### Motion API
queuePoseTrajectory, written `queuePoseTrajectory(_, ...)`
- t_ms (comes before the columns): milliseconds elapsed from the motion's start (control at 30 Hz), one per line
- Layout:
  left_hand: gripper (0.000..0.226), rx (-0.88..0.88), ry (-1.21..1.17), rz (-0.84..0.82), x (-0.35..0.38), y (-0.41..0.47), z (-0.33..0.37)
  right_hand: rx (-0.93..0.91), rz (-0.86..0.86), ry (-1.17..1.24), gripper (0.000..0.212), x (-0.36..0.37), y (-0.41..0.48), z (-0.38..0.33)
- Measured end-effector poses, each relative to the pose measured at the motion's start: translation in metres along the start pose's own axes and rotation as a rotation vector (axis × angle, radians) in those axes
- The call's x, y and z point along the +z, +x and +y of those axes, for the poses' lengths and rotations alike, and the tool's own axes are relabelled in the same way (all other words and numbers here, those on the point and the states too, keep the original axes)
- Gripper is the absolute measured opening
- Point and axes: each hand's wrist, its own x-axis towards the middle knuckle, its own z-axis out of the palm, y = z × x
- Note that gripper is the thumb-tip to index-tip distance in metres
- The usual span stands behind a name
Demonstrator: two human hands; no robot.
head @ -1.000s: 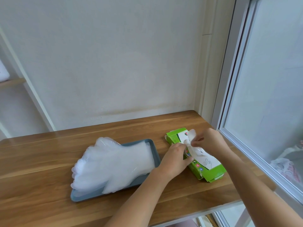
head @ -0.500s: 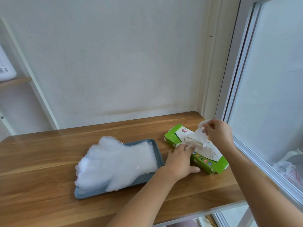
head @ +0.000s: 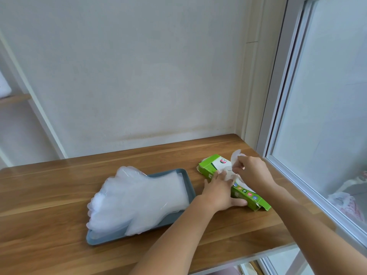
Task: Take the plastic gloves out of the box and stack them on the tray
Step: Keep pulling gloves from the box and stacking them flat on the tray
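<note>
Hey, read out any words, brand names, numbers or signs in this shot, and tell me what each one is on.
No text can be read here.
Green box, top face: a small round logo, too blurred to read.
Green box, side: a row of coloured icons, too small to read.
The right hand and the glove it pinches hide part of the top face.
Tray: no print shows.

On the table (head: 59, 185), the tray (head: 186, 181) lies left of the box (head: 208, 165), the two just apart. A stack of plastic gloves (head: 139, 199) lies on the tray, its fingers overhanging the tray's left end. The left hand (head: 218, 193) rests on the box. The right hand (head: 252, 171), behind it, pinches a glove (head: 235, 155) above the box's top. A window (head: 327, 96) stands to the right, a wall (head: 139, 76) behind the table.
</note>
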Motion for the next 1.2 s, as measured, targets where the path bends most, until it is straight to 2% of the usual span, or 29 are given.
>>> queuePoseTrajectory(67, 0.088, 0.008, -0.015, -0.014, -0.001, -0.001, -0.001, -0.013, -0.025, -0.100, 0.018, 0.001, 0.001, -0.001)
queuePoseTrajectory(167, 0.082, 0.023, -0.060, 0.005, 0.000, -0.002, 0.001, -0.007, -0.142, -0.300, 0.044, -0.003, 0.006, -0.002)
queuePoseTrajectory(333, 0.074, 0.052, -0.039, 0.041, 0.000, 0.002, 0.002, -0.007, -0.161, -0.350, 0.059, -0.009, 0.013, -0.005)
queuePoseTrajectory(433, 0.059, 0.067, -0.026, -0.004, -0.008, 0.003, 0.002, -0.052, -0.085, -0.264, 0.047, -0.015, 0.015, -0.003)
queuePoseTrajectory(567, 0.062, 0.050, 0.033, -0.092, -0.009, 0.003, 0.005, -0.075, -0.087, -0.215, 0.027, -0.029, 0.015, -0.017)
queuePoseTrajectory(700, 0.068, 0.048, -0.057, -0.111, -0.008, 0.002, 0.003, -0.113, 0.069, -0.116, 0.015, -0.064, 0.020, -0.040)
queuePoseTrajectory(767, 0.065, 0.040, -0.157, -0.109, -0.012, -0.002, 0.004, -0.145, 0.173, 0.049, 0.013, -0.084, 0.021, -0.049)
queuePoseTrajectory(867, 0.040, 0.007, -0.365, -0.019, -0.029, -0.010, 0.001, -0.212, 0.297, 0.190, 0.012, -0.106, 0.016, -0.054)
queuePoseTrajectory(933, 0.038, -0.048, -0.437, 0.070, -0.046, -0.021, -0.004, -0.249, 0.348, 0.246, 0.013, -0.113, 0.009, -0.057)
queuePoseTrajectory(1033, 0.022, -0.236, -0.588, 0.235, -0.069, -0.043, -0.015, -0.291, 0.322, 0.284, 0.021, -0.115, 0.000, -0.064)
queuePoseTrajectory(1067, 0.023, -0.278, -0.709, 0.252, -0.076, -0.052, -0.017, -0.301, 0.281, 0.305, 0.023, -0.113, -0.001, -0.066)
queuePoseTrajectory(1100, 0.035, -0.290, -0.852, 0.254, -0.082, -0.062, -0.016, -0.314, 0.228, 0.348, 0.023, -0.111, 0.000, -0.068)
queuePoseTrajectory(1133, 0.050, -0.278, -0.963, 0.258, -0.085, -0.070, -0.017, -0.326, 0.163, 0.423, 0.021, -0.110, 0.001, -0.071)
queuePoseTrajectory(1200, 0.086, -0.199, -1.003, 0.294, -0.089, -0.082, -0.021, -0.357, -0.008, 0.652, 0.021, -0.108, 0.003, -0.078)
